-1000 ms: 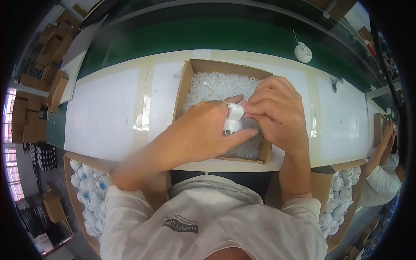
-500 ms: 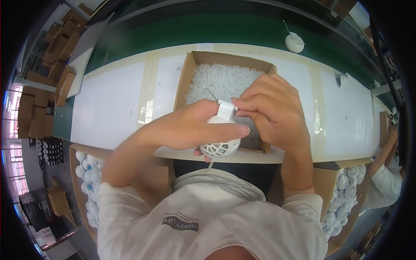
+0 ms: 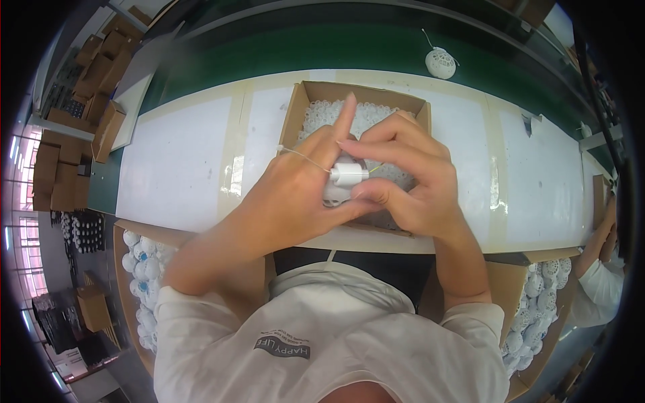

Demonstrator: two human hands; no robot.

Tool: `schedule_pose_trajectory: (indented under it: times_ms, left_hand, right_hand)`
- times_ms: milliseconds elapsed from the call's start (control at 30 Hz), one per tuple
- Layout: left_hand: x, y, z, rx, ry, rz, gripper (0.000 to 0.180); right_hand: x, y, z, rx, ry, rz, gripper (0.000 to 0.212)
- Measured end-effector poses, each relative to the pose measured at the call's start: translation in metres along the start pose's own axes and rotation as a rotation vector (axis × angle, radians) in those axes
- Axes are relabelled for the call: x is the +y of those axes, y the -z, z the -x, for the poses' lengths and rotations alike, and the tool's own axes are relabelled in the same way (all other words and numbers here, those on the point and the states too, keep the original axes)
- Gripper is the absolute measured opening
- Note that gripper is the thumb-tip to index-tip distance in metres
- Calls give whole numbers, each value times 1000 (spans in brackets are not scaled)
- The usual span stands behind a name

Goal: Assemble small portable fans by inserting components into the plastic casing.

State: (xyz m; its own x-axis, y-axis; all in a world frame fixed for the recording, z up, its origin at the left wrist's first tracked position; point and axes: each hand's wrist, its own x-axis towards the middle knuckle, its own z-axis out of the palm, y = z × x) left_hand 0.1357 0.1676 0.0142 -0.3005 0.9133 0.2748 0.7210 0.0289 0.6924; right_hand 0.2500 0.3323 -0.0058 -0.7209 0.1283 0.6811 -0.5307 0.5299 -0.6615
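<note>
My left hand grips a white lattice ball, mostly hidden behind the fingers, its index finger pointing up and away. On the ball sits a white cylindrical cap, lying sideways toward my right hand. A thin cord runs from the cap across the back of my left hand. My right hand is around the cap's right end, thumb and index finger apart, the thumb close to the cap. Below both hands, an open cardboard box holds many small clear plastic rings.
Another white lattice ball with a cord lies on the green surface beyond the white tabletop. Cartons of white balls stand at left and right. Another person's arm shows at far right.
The ball has turned so its cap lies sideways with the cord over my left hand. My left index finger has stretched upward. The right thumb and index finger have parted from their pinch.
</note>
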Motion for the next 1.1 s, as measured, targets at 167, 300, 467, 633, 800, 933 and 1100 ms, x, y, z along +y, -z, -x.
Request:
schedule_pose_trajectory:
  times_ms: [167,300,467,633,800,933,1100]
  left_hand:
    - [-3,-3,-1,-7,120,80,121]
    - [-2,-5,0,63,113,59,120]
    - [-12,-9,0,92,-56,-38,118]
    - [-10,-2,11,9,55,-82,111]
    - [-20,59,63,99,250,-248,97]
    - [-48,131,162,435,587,-513,76]
    - [-105,218,380,794,1136,-835,66]
  right_hand:
    - [5,-15,3,70,58,51,41]
    - [5,-15,3,98,66,103,38]
    - [-1,-17,4,73,0,150,31]
    - [5,-9,-2,-137,-61,162,30]
    - [13,0,3,-171,-398,334,45]
    - [27,1,16,-344,-406,780,28]
    - [37,0,15,-357,-369,854,17]
